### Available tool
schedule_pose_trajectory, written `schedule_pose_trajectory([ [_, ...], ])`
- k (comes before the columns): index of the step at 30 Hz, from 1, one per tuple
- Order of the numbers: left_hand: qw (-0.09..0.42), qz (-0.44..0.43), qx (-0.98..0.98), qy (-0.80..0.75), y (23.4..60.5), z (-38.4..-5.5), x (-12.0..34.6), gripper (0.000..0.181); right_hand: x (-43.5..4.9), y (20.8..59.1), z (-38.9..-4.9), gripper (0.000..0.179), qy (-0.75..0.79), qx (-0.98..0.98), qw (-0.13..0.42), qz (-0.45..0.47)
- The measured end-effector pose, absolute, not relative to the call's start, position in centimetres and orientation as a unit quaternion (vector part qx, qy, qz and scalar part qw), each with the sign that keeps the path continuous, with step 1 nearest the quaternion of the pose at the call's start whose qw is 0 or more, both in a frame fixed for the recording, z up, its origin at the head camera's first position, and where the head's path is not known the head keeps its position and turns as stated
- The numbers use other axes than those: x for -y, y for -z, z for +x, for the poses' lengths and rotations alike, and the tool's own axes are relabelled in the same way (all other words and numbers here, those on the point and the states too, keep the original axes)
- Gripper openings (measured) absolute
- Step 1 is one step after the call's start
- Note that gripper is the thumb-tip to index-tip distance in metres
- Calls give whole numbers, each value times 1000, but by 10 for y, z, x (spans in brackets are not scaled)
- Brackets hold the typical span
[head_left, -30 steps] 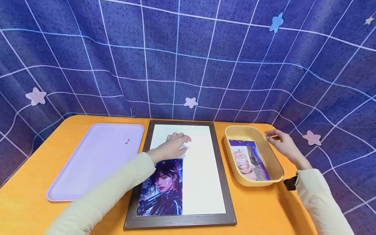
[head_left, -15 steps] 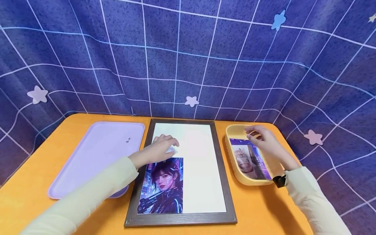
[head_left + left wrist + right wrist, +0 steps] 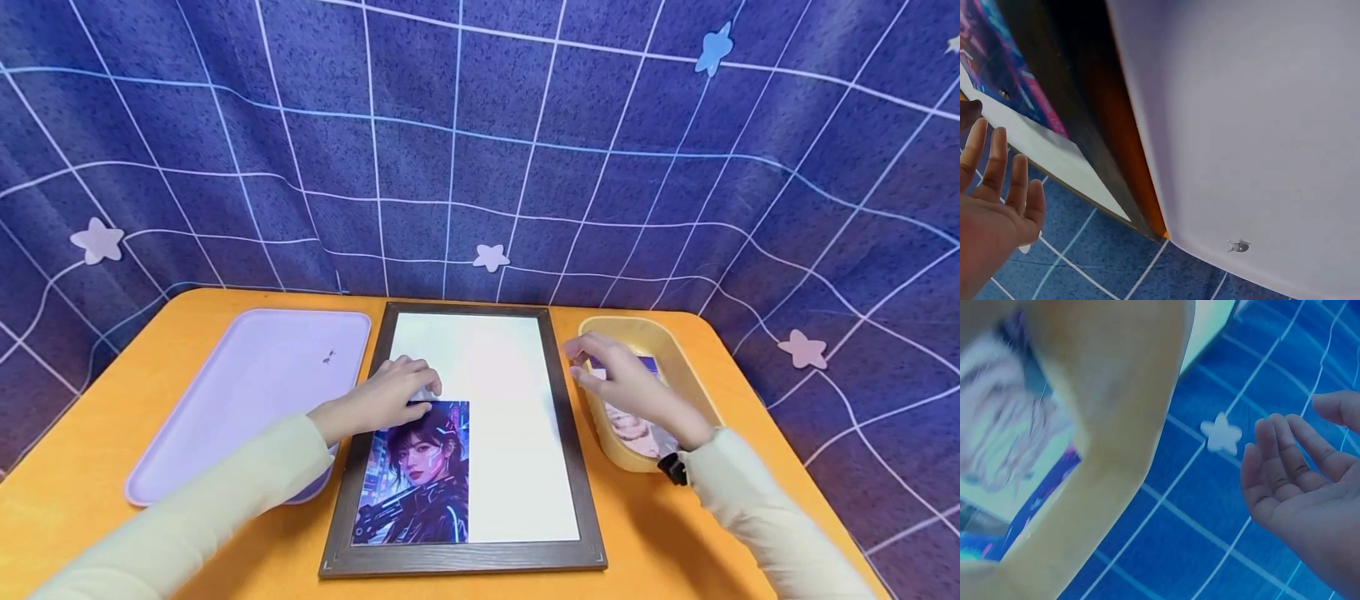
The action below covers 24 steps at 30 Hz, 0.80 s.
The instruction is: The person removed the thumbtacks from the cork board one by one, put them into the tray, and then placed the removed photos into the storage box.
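A picture card of a dark-haired figure (image 3: pixel 420 492) lies in the lower left of the dark-framed white board (image 3: pixel 525 467). My left hand (image 3: pixel 390 393) is over the card's top edge, fingers loosely bent, nothing seen in them. In the left wrist view that hand (image 3: pixel 997 206) shows its palm, the thumb close to the card; contact cannot be told. My right hand (image 3: pixel 630 383) hovers over the yellow bin (image 3: pixel 693 387), partly hiding the cat picture (image 3: pixel 630 429) inside. The right wrist view shows this hand (image 3: pixel 1304 481) with relaxed fingers and a bare palm.
A lilac tray (image 3: pixel 255 400) with a small dark mark lies left of the board. All stand on an orange table (image 3: pixel 645 517). Behind hangs a blue curtain (image 3: pixel 420 167) with a grid of pale lines and stars. A black band (image 3: pixel 672 468) sits at the right wrist.
My right hand has moved left from beyond the bin's right rim to above its left side. The left hand has drawn back leftward and slightly nearer across the board. The card stays put.
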<state>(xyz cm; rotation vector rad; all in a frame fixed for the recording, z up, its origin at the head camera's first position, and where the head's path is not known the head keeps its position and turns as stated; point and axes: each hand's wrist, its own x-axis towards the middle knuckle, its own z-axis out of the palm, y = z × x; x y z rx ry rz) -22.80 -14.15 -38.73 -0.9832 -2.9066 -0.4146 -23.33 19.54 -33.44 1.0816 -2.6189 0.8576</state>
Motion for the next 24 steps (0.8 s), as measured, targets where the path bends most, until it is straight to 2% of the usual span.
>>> schedule_pose_trajectory([
  [11, 40, -348, 931, 107, 395, -223, 146, 16, -153, 349, -221, 27, -227, 884, 40, 408],
  [17, 55, -358, 927, 97, 400, -224, 149, 15, -137, 360, -217, 30, -224, 885, -17, 408],
  [24, 64, -363, 924, 101, 402, -223, 150, 14, -122, 372, -211, 28, -200, 880, -24, 431],
])
